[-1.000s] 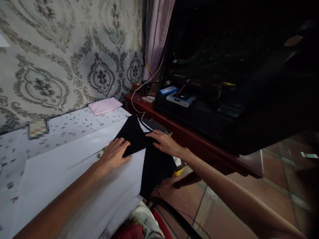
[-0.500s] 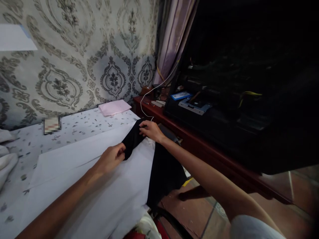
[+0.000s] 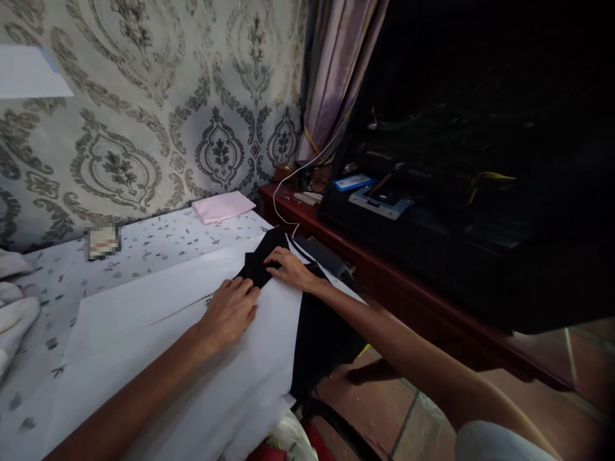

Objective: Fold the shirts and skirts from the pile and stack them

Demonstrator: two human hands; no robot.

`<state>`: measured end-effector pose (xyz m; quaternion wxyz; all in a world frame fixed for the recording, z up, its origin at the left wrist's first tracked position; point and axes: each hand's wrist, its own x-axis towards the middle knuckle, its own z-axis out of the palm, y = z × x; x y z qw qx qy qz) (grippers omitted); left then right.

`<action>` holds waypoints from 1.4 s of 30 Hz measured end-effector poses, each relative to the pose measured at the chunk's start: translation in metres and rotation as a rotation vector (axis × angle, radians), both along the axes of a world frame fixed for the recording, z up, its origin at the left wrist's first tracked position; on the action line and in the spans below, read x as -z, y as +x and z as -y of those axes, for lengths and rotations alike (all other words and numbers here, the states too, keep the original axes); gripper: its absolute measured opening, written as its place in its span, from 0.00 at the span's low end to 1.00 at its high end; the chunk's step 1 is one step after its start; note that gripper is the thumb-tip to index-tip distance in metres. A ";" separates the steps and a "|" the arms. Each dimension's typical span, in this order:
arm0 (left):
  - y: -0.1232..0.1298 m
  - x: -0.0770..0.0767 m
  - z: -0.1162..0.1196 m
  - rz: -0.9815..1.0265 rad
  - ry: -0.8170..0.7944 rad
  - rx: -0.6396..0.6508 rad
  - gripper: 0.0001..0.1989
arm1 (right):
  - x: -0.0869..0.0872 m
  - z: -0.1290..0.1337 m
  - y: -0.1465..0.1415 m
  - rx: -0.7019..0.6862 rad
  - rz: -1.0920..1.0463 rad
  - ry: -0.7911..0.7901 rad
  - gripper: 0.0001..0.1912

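Observation:
A white garment (image 3: 192, 371) with black fabric parts is laid out over the bed. Its black collar (image 3: 275, 240) is at the far end, folded down and lying fairly flat. My left hand (image 3: 230, 314) rests palm down at the collar's near left edge, its fingers extended and lying on the cloth. Across the collar's right part lies my right hand (image 3: 291, 269), fingers slightly bent and apart, their tips touching the black fabric. A black section (image 3: 321, 339) of the garment hangs off the right side, partly behind my right forearm.
A folded pink cloth (image 3: 223, 207) lies by the patterned wall. On the right, a dark red wooden desk (image 3: 408, 294) carries a large black cabinet (image 3: 456, 160) with a blue box (image 3: 354, 182) inside. A white cable (image 3: 283, 182) droops toward the collar. White bedding (image 3: 16, 320) is bunched at left.
My left hand has moved slightly right and turned palm down, its fingers now extended. My right hand has shifted down and right. The collar has gone from pinched up to lying flatter.

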<state>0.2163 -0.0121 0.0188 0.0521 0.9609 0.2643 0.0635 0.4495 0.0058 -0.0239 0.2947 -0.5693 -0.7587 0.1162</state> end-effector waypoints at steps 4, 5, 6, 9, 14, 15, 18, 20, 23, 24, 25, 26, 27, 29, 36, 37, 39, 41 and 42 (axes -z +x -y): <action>-0.029 -0.004 -0.001 -0.070 -0.108 -0.115 0.11 | 0.005 -0.003 0.002 -0.010 -0.061 -0.017 0.08; -0.034 -0.007 -0.001 -0.061 -0.144 -0.142 0.11 | 0.005 -0.003 0.003 -0.016 -0.078 -0.022 0.08; -0.037 -0.009 0.001 -0.042 -0.177 -0.176 0.10 | 0.004 -0.004 0.004 -0.022 -0.093 -0.026 0.08; -0.033 -0.012 0.007 0.032 -0.224 -0.281 0.06 | 0.004 -0.003 0.006 -0.041 -0.122 -0.039 0.09; -0.012 -0.006 0.015 -0.037 -0.112 -0.276 0.13 | 0.009 -0.004 0.006 0.001 -0.142 -0.037 0.10; -0.011 -0.006 0.015 -0.051 -0.099 -0.274 0.12 | 0.010 -0.005 0.006 0.004 -0.144 -0.036 0.11; -0.015 -0.013 0.014 -0.053 -0.108 -0.274 0.11 | 0.011 -0.008 0.006 0.009 -0.130 -0.039 0.13; -0.019 -0.019 0.013 -0.049 -0.119 -0.260 0.10 | 0.008 -0.007 0.004 0.026 -0.113 -0.044 0.14; -0.019 -0.021 0.009 0.067 -0.100 -0.207 0.11 | -0.003 0.006 0.004 0.069 -0.124 -0.006 0.13; -0.017 -0.018 0.007 0.140 -0.093 -0.181 0.12 | -0.007 0.016 0.005 0.085 -0.141 0.027 0.13; -0.015 -0.014 0.005 0.212 -0.084 -0.149 0.15 | -0.012 0.029 0.006 0.109 -0.165 0.069 0.12; -0.012 -0.008 0.002 0.266 -0.073 -0.114 0.18 | -0.015 0.045 0.008 0.143 -0.197 0.114 0.12; -0.009 0.000 -0.001 0.287 -0.063 -0.079 0.22 | -0.018 0.064 0.010 0.195 -0.236 0.159 0.12; -0.006 0.017 -0.008 0.222 -0.051 -0.013 0.28 | -0.017 0.109 0.012 0.356 -0.329 0.227 0.11; -0.015 0.041 -0.008 0.042 -0.056 0.009 0.32 | 0.027 0.229 -0.018 0.913 -0.784 0.139 0.15; -0.017 0.038 -0.004 0.051 -0.052 0.008 0.31 | 0.034 0.233 -0.026 0.898 -0.898 0.107 0.17; -0.020 0.032 0.005 0.048 -0.062 0.018 0.30 | 0.045 0.234 -0.039 0.805 -1.105 0.026 0.20; -0.018 0.025 0.012 0.038 -0.086 0.039 0.28 | 0.052 0.232 -0.047 0.696 -1.248 -0.071 0.22; -0.015 0.021 0.013 0.040 -0.097 0.049 0.27 | 0.054 0.231 -0.049 0.659 -1.293 -0.115 0.22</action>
